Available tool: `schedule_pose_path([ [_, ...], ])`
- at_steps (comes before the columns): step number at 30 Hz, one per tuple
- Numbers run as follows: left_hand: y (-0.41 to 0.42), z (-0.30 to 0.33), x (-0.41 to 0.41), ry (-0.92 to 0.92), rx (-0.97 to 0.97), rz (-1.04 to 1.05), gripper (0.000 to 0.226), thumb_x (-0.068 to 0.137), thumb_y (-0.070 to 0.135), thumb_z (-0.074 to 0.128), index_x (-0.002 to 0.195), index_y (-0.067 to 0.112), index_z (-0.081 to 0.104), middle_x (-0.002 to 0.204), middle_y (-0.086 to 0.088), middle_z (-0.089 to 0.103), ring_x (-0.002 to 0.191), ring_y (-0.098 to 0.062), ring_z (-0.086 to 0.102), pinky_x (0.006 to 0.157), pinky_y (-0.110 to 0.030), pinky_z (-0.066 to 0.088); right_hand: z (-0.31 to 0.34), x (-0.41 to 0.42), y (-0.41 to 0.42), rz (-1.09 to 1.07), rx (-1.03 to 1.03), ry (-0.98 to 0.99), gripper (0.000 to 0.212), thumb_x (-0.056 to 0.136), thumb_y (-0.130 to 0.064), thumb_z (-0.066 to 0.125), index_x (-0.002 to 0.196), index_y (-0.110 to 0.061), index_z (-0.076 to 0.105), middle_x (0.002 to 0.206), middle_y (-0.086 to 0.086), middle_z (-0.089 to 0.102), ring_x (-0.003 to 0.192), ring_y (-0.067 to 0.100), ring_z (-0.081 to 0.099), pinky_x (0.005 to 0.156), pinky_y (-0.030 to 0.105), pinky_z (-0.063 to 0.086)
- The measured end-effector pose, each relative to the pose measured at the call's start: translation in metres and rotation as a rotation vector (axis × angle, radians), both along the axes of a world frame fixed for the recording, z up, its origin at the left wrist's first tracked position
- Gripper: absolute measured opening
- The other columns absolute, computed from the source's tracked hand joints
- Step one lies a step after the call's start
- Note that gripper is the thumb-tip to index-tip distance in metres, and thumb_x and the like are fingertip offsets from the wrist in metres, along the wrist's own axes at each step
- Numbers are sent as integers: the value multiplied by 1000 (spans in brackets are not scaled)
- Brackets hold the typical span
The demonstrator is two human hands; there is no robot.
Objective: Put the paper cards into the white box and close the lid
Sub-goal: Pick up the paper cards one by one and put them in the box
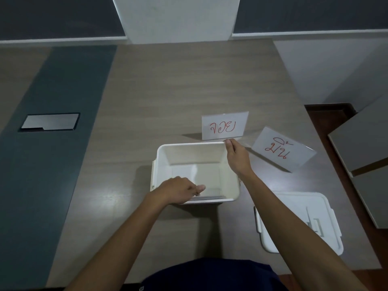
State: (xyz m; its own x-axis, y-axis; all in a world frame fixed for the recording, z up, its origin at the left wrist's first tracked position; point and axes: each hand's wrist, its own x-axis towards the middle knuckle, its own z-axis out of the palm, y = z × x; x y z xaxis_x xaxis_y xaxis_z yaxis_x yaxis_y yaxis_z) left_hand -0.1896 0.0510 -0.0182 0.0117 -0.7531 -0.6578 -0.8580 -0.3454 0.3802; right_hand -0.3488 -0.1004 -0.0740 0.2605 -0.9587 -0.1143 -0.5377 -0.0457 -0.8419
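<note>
Right hand (pixel 237 158) fingers pinch the white box (pixel 195 156) rim, left hand (pixel 178 190) fingers curled at its near wall, contents unclear; cards (pixel 223 126) beyond the fingers look light, floppy, best edge-pinched.

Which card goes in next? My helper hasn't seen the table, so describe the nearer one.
Find the open white box mid-table. Just behind its far right corner, by the right hand, a white card stands upright. Unlike the tilted card further right, it squarely faces the person.

Wood-grain table (pixel 168 91) with dark strip at left. On it: open white box (pixel 165 152) at centre, lid (pixel 327 206) to right, two cards (pixel 224 126) (pixel 283 149) with red writing behind box.
</note>
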Motion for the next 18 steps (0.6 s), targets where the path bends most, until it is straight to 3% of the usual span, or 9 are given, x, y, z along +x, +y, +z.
schedule_pose_path([
  [6, 3, -10, 11, 154, -36, 115, 57, 94, 64, 29, 107, 31, 73, 116, 2, 72, 108, -21, 62, 99, -37, 45, -3, 1, -2, -3, -9, -1, 36, 104, -31, 36, 95, -6, 60, 86, 13, 66, 75, 22, 55, 70, 35, 42],
  [9, 0, -11, 24, 210, -417, 317, 44, 93, 55, 41, 109, 28, 72, 114, 2, 72, 109, -18, 63, 97, -38, 49, -2, 0, -3, 3, -10, 22, 36, 104, -29, 36, 94, -5, 60, 85, 13, 64, 74, 20, 52, 64, 32, 37],
  [12, -5, -16, 44, 19, -851, 468, 32, 95, 38, 49, 120, 25, 65, 127, 1, 62, 122, -17, 51, 99, -38, 46, 0, 0, -11, -9, 5, 41, 33, 104, -25, 37, 99, -6, 64, 89, 7, 65, 83, 21, 56, 68, 31, 40],
  [14, -4, -25, 55, -80, -804, 558, 41, 96, 36, 47, 135, 25, 51, 143, -4, 48, 135, -22, 38, 108, -43, 39, 4, 2, -23, -36, 0, 51, 29, 101, -20, 43, 109, -7, 68, 103, 8, 69, 95, 22, 60, 81, 32, 46],
  [16, -2, -38, 60, -24, -621, 663, 50, 97, 39, 41, 146, 28, 34, 153, -7, 35, 141, -26, 33, 113, -46, 33, 10, 9, -42, -49, -100, 98, 26, 98, -20, 51, 116, -11, 67, 117, 8, 68, 111, 24, 60, 95, 34, 45],
  [18, 1, -49, 59, 88, -512, 723, 52, 99, 40, 33, 150, 33, 21, 154, -5, 34, 138, -29, 39, 111, -45, 35, 19, 21, -67, 4, -250, 215, 30, 94, -20, 58, 124, -13, 62, 127, 9, 63, 124, 28, 50, 102, 36, 38],
])
